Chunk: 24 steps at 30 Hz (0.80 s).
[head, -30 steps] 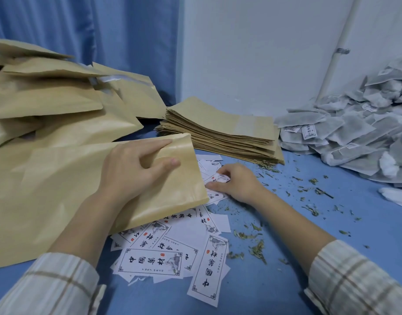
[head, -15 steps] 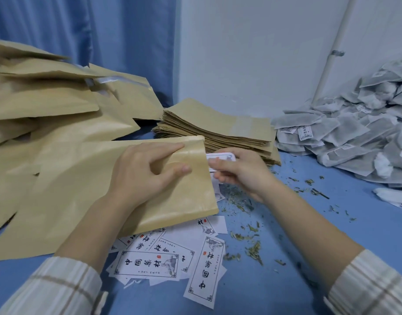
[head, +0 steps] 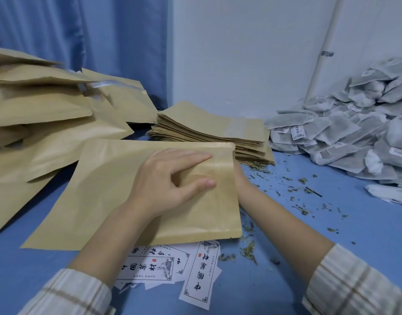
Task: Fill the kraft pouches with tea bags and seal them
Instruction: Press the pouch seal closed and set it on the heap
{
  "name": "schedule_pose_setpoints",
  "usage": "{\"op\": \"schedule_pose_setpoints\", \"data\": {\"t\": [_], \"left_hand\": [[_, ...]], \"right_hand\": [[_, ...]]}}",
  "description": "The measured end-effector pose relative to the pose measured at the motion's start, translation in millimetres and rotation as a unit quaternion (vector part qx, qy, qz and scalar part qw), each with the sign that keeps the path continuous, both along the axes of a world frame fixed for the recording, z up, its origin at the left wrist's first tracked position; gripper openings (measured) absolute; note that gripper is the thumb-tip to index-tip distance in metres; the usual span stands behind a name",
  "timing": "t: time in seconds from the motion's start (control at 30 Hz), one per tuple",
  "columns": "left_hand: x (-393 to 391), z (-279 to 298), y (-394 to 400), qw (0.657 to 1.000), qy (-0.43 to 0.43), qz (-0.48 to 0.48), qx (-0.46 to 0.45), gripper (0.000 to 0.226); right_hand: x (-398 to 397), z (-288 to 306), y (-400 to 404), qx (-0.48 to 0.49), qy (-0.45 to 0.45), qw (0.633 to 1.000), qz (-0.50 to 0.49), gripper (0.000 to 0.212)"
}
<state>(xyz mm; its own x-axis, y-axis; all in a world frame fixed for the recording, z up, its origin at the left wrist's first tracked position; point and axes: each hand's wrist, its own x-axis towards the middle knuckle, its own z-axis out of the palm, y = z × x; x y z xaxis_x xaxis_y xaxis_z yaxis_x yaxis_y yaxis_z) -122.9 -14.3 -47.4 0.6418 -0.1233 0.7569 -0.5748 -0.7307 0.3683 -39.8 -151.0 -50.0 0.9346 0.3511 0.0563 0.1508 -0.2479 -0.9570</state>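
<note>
The left hand (head: 172, 180) lies on top of a kraft pouch (head: 136, 194), fingers and thumb gripping its open end. The right hand (head: 239, 178) goes behind that end and is mostly hidden, so I cannot tell how its fingers are. The pouch is tilted above the blue tabletop (head: 331, 223), over printed labels (head: 172, 267). Behind it lies a stack of flat pouches (head: 209, 133), at left filled pouches (head: 47, 114), at right a heap of tea bags (head: 350, 133).

Flat kraft pouch (head: 118, 189) tilted over printed labels, tea bags (head: 345, 135) heaped far right
</note>
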Motion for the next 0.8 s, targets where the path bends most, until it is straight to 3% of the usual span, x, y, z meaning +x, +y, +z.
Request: {"op": "schedule_pose_setpoints", "data": {"t": [0.1, 0.17, 0.23, 0.3, 0.37, 0.47, 0.53, 0.6, 0.8], "left_hand": [[0.8, -1.8, -2.5, 1.0, 0.007, -0.004, 0.008, 0.047], [0.9, -2.1, -2.4, 1.0, 0.008, -0.007, 0.007, 0.047], [1.1, -1.7, -1.2, 1.0, 0.011, -0.007, 0.0, 0.049], [1.3, -0.8, -1.0, 1.0, 0.014, -0.004, -0.006, 0.05], [1.4, 0.3, -2.8, 1.0, 0.012, -0.004, -0.007, 0.051], [1.4, 4.2, -10.1, 1.0, 0.009, -0.012, -0.019, 0.051], [1.9, 7.5, -18.1, 0.999, 0.018, -0.025, -0.04, 0.05], [2.3, 11.1, -29.7, 0.996, 0.028, -0.049, -0.065, 0.047], [4.4, 31.2, -69.3, 0.981, 0.055, -0.121, -0.142, 0.036]], "right_hand": [[-4.2, -8.9, -4.2, -0.119, -0.051, 0.991, 0.043, 0.037], [-3.8, -8.0, -14.0, -0.258, -0.131, 0.953, 0.088, 0.035], [-5.2, -3.8, -23.7, -0.292, -0.179, 0.937, 0.069, 0.039], [-4.4, 2.0, -32.9, -0.376, -0.261, 0.888, 0.052, 0.025], [-5.5, 4.7, -44.8, -0.344, -0.25, 0.904, 0.032, 0.015], [-13.3, 2.2, -65.6, -0.204, -0.218, 0.954, 0.033, 0.045], [-16.2, 1.2, -74.1, -0.107, -0.211, 0.971, -0.027, 0.056], [-13.3, 4.5, -81.7, -0.039, -0.191, 0.974, -0.118, 0.052], [-15.2, 36.5, -115.1, -0.066, -0.157, 0.974, -0.149, 0.049]]}}
